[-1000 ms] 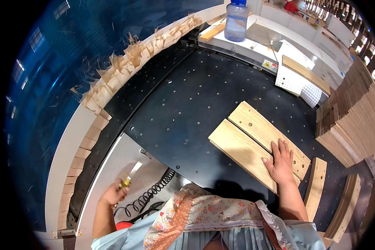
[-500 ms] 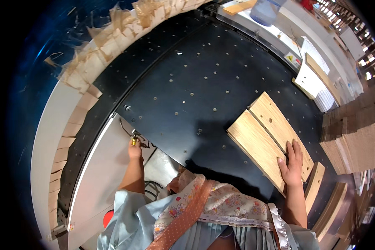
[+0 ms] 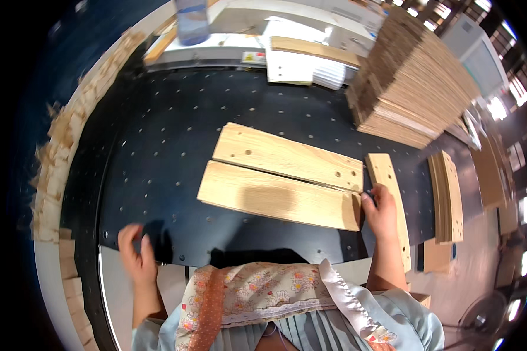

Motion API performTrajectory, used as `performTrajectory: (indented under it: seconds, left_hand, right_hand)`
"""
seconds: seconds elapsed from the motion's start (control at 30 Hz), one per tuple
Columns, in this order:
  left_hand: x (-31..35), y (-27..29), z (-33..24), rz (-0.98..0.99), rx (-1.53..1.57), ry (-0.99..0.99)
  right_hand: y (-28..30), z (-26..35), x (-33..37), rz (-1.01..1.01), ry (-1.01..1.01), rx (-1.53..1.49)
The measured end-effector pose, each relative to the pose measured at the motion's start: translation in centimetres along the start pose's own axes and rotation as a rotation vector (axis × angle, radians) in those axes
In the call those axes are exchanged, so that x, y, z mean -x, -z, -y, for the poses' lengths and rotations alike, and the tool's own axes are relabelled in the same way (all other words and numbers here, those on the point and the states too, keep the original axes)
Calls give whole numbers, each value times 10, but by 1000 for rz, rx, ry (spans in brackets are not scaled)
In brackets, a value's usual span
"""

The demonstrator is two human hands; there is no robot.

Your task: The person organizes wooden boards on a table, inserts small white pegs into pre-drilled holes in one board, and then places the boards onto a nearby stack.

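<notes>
Two pale wooden boards lie side by side on the black table dotted with small studs. The far board has round holes near its ends; the near board shows a plain top, darkened in the middle by a shadow. At the near board's right end is my right hand, its thumb and bent fingers apart, the thumb against or just beside that end. A narrow drilled wooden strip runs partly beneath this hand. My left hand hovers by the table's front left edge, fingers spread and empty.
A tall stack of brown sheets stands at the far right. Several narrow strips sit beyond the right edge. Along the back are a blue-tinted clear container and white sheets under a wooden strip. Ragged tape-covered edging borders the left.
My view has swung right. My left hand has left the small brass-coloured fitting at the table's front and come up empty. My right hand has moved from the boards' tops to their right end.
</notes>
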State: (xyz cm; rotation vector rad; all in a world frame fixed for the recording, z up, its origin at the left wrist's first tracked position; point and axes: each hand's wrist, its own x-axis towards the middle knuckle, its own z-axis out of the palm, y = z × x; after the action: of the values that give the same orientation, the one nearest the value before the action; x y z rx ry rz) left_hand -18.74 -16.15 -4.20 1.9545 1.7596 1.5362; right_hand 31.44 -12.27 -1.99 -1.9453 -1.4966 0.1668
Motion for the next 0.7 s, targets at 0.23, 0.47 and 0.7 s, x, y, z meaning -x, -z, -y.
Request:
performTrajectory:
  seconds: [0.23, 0.47, 0.7]
  left_hand:
    - [-60, -117, -39, 606, -126, -25]
    - [-72, -62, -48, 881, -375, 196]
    - [-67, -112, -104, 1179, -333, -682]
  right_hand:
    - [-20, 3, 64, -7, 146, 65]
    - [-19, 24, 96, 186, 133, -173]
    - [-29, 16, 96, 234, 87, -438]
